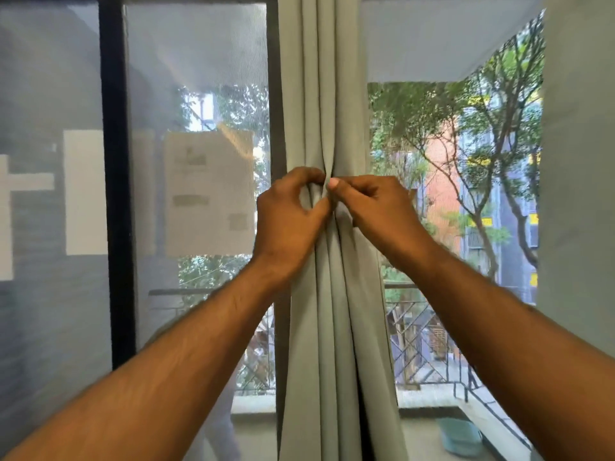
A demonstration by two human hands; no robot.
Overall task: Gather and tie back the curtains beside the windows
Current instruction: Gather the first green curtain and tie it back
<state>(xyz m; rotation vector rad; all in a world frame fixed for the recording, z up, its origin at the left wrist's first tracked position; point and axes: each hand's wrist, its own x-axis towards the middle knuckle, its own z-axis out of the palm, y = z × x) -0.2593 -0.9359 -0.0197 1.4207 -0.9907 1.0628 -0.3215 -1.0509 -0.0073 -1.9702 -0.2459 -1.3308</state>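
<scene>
Curtain, gathered mid-frame, sits pinched by my left hand and right hand; no tie shows, perhaps hidden, so I should keep folds tight.

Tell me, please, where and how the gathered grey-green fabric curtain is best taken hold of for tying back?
Judging by its shape, grip the gathered grey-green fabric curtain at its narrowest waist, where the folds are already bunched between the left hand and right hand. Come from the front, one hand curling around each side; above and below, the pleats spread wider.
</scene>
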